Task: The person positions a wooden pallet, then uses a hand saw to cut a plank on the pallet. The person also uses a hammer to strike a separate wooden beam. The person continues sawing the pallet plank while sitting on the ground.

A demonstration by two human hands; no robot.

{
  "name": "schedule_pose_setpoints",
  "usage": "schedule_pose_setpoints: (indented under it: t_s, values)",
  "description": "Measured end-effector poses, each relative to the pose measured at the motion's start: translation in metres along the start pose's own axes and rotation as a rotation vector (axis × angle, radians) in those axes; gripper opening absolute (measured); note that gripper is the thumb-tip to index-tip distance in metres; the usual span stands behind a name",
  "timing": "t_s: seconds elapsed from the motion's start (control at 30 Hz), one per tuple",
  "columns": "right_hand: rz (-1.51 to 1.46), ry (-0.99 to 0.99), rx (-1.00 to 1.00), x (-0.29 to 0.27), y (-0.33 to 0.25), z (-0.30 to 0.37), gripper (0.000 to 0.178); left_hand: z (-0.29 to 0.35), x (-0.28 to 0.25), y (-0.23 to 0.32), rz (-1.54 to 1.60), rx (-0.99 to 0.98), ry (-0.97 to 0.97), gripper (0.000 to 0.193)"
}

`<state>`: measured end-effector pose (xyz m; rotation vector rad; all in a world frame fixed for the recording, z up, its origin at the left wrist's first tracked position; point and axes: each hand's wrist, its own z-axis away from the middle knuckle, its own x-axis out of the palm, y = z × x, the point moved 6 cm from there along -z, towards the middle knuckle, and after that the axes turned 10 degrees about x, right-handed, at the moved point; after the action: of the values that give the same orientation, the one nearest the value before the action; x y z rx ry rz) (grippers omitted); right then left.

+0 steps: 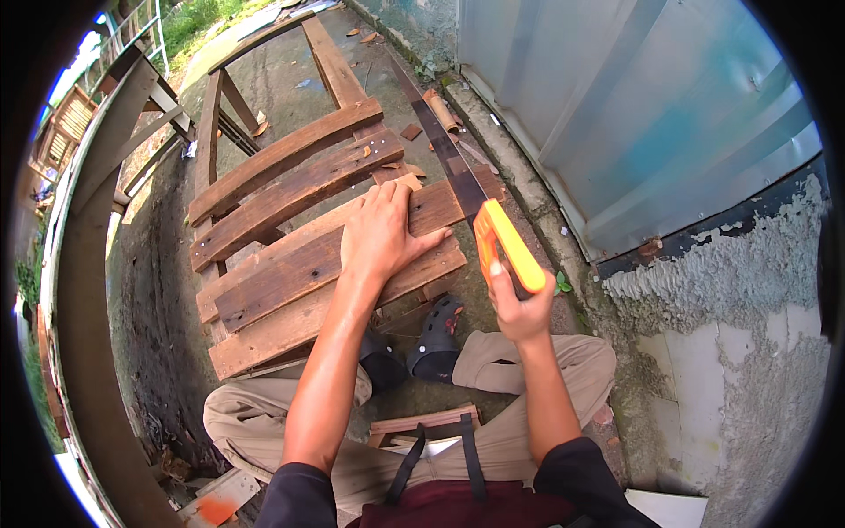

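My right hand (524, 304) is wrapped round the yellow and orange handle of a handsaw (516, 246). Its long dark blade points away from me and crosses a loose brown plank (277, 286) near the right end. On that plank rests my left hand (378, 229), pressing down with the fingers stretched forward and the thumb out toward the saw. The plank lies over the slats of a wooden frame (295, 207), whose nailed boards run side to side. Whether the teeth have cut into the plank is hidden by the blade.
A blue-grey corrugated metal sheet (634, 106) and a rough wall (748, 378) rise on the right. Wood scraps (440, 110) lie beside the frame. On the left stands a wooden structure (88, 264). Between my legs is a small wooden piece (422, 422).
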<state>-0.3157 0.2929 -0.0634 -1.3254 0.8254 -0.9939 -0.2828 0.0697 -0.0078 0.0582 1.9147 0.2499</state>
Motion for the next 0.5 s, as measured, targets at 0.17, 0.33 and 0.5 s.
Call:
schedule_pose_setpoints:
  t_s: [0.17, 0.33, 0.5]
  values:
    - [0.298, -0.051, -0.223, -0.02, -0.022, 0.048, 0.014, -0.001, -0.003, -0.011, -0.028, -0.015, -0.052, 0.073]
    - [0.436, -0.069, -0.27, -0.097, 0.02, 0.141, 0.03, 0.001, -0.001, -0.007, -0.059, 0.006, -0.03, 0.071]
    - [0.162, -0.052, -0.082, -0.027, -0.001, 0.026, 0.014, 0.002, 0.001, -0.005, -0.011, 0.016, 0.01, 0.071]
